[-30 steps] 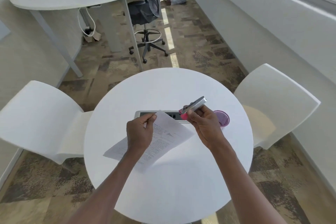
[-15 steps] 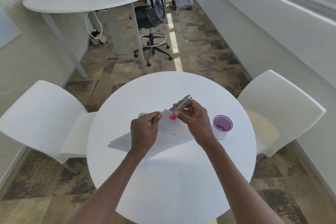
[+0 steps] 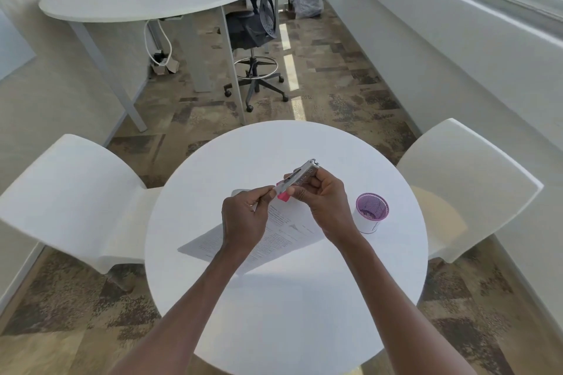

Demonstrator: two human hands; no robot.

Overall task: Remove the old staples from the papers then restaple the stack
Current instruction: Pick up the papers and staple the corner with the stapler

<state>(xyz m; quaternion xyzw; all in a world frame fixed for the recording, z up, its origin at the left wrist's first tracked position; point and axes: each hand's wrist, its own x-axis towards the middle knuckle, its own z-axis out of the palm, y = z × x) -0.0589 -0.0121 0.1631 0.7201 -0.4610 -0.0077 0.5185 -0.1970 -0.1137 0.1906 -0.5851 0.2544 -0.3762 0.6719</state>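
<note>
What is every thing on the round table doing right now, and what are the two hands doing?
Papers: corner lifted, the rest lying on the round table.
Stapler: held tilted, pink end at the lifted paper corner.
Left hand: pinching the papers' corner.
Right hand: gripping the stapler.
Purple cup: upright, standing apart from the papers.
</note>
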